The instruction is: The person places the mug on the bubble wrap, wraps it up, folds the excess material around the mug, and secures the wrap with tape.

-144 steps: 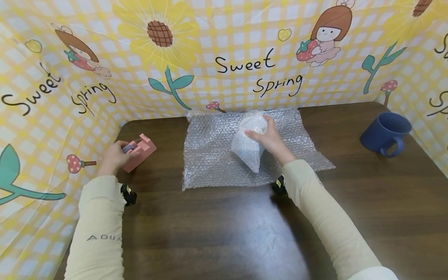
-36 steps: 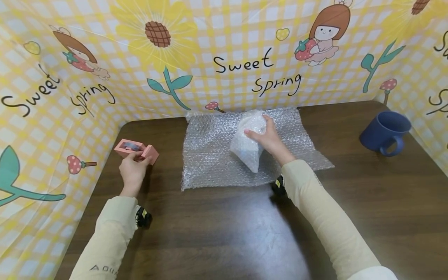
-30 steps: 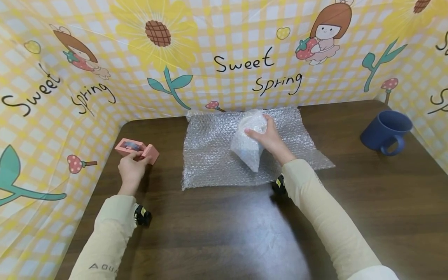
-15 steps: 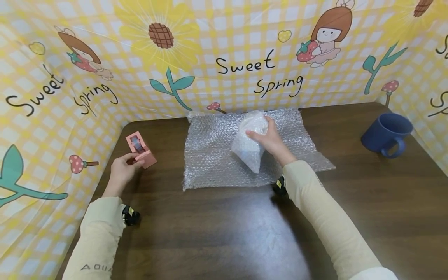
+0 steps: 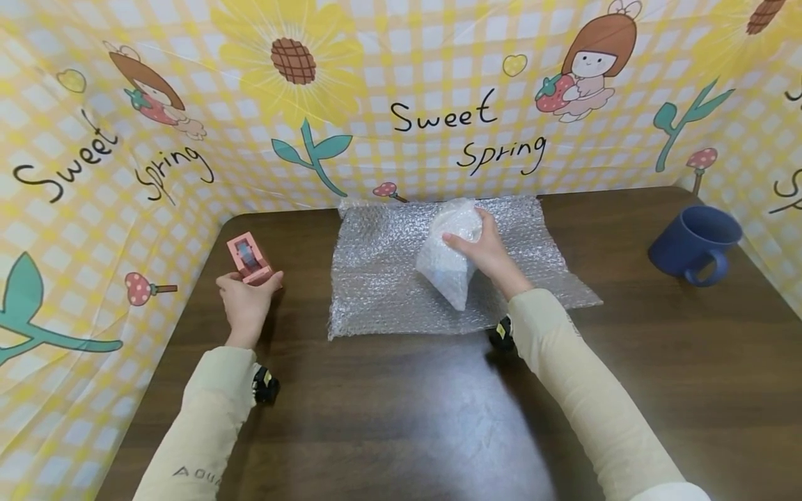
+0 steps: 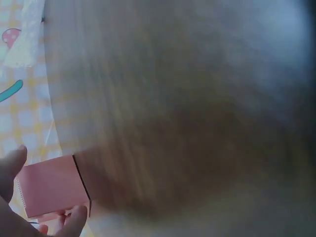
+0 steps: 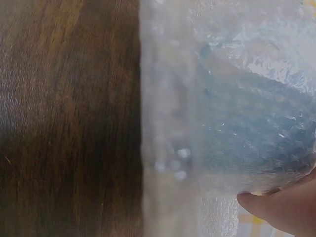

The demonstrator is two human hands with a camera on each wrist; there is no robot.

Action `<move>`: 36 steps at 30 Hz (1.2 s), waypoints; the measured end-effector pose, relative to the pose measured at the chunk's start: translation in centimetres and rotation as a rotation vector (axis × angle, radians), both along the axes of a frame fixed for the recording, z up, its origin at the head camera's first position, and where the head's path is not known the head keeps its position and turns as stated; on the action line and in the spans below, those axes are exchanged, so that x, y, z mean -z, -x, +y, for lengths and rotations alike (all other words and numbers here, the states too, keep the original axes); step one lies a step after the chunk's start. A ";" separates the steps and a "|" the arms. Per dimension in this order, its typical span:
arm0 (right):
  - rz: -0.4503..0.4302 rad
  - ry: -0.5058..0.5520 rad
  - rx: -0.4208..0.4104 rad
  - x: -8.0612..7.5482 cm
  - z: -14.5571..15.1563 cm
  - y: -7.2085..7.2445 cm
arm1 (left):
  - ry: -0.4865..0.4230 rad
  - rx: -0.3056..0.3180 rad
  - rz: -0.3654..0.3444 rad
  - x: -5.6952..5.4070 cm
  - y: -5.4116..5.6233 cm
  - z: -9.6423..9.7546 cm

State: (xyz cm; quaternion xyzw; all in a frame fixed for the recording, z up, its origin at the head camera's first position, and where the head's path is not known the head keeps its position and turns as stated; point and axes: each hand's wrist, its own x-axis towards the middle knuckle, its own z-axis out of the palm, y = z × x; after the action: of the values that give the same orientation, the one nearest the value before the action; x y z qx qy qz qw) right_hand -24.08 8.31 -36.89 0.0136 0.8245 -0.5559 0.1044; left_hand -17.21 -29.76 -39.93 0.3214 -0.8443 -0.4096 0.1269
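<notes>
At the left of the table my left hand (image 5: pixel 247 306) grips the near end of a pink tape dispenser (image 5: pixel 249 256), thumb on one side and fingers on the other. A roll of tape sits inside its frame. The left wrist view shows the dispenser's flat pink face (image 6: pixel 52 187) between the digits. My right hand (image 5: pixel 491 252) holds a bubble-wrapped bundle (image 5: pixel 446 261), its thumb on the front and other fingers partly hidden behind. Something bluish (image 7: pixel 252 123) shows through the wrap in the right wrist view. Under the bundle lies a flat bubble wrap sheet (image 5: pixel 366 285).
A dark blue mug (image 5: pixel 692 243) stands at the right of the brown wooden table (image 5: pixel 388 417), its handle toward the front. A yellow checked cloth (image 5: pixel 413 56) printed with flowers and lettering hangs behind the table and along both sides.
My left hand has turned the tape dispenser until its long side points away from me, and has shifted its grip to the near end. The right hand and the wrapped bundle stay put.
</notes>
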 end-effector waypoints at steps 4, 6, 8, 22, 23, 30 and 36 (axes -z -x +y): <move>-0.005 -0.001 -0.007 0.0 0.1 0.0 | 0.015 -0.069 -0.016 -0.1 0.3 0.4; -0.001 0.003 -0.006 0.0 0.1 0.1 | 0.017 -0.080 -0.012 -0.1 0.5 0.5; 0.004 0.006 -0.005 0.0 0.1 0.1 | 0.009 -0.088 0.001 -0.2 0.5 0.5; 0.004 0.027 -0.012 0.0 -0.1 0.0 | -0.080 -0.031 0.001 0.3 0.1 -2.4; 0.004 0.029 -0.012 0.0 -0.1 0.0 | -0.080 -0.022 -0.005 0.4 0.1 -2.7; -0.003 0.037 -0.012 0.1 -0.1 0.1 | -0.086 0.079 -0.088 0.0 -0.2 -4.3; -0.003 0.044 -0.007 -0.1 -0.1 0.1 | -0.221 0.304 -0.175 -1.9 -0.3 -5.6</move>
State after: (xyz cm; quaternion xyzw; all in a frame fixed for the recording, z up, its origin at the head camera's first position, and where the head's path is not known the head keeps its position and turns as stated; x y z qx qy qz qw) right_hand -24.16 8.16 -36.80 0.0094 0.8121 -0.5734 0.1078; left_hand -16.95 -35.36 -38.02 0.2366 -0.8409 -0.4845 -0.0463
